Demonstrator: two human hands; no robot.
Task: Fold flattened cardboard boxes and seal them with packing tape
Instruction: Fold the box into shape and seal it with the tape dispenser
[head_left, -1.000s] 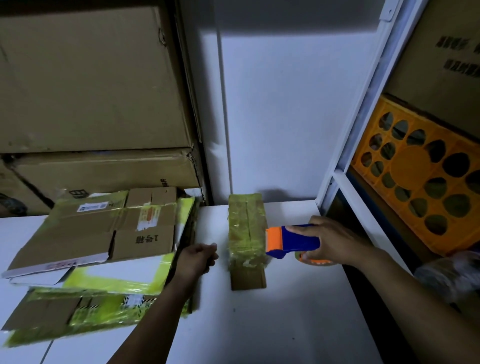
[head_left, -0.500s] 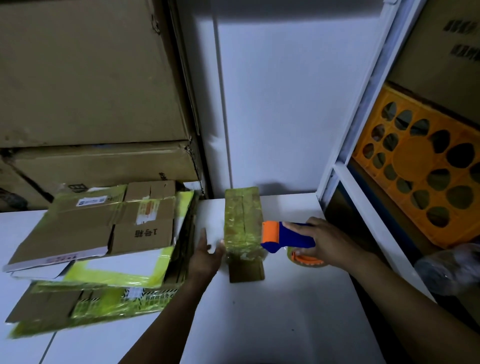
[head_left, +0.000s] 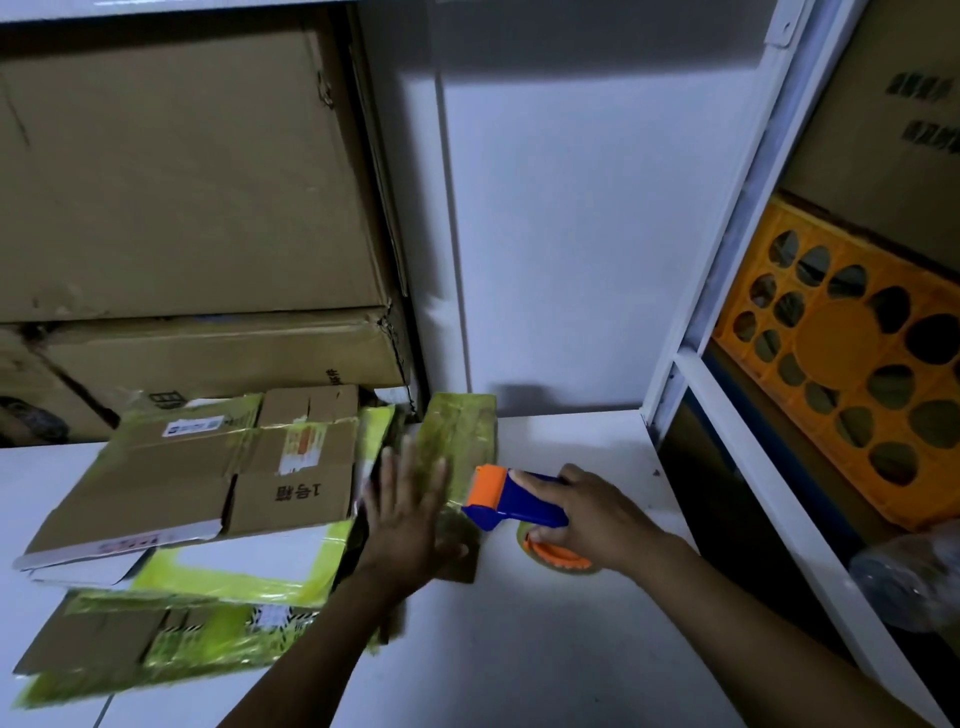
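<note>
Tabletop, white laminate (head_left: 519, 649), holds a stack of flattened brown cardboard boxes with yellow tape (head_left: 182, 483) at left. Small folded cardboard box wrapped in yellow-green tape (head_left: 462, 431) stands just beside it. Left hand (head_left: 410, 509), curled on the table a second ago, is now flat with fingers spread against the box, bracing it. Right hand (head_left: 587, 509) grips the blue-and-orange tape dispenser (head_left: 511, 501), its nose at the box's right side. Sealing pass looks imminent.

Dim white wall (head_left: 571, 234) behind a white table (head_left: 545, 649); white shelf frame (head_left: 724, 218) stands at right.
</note>
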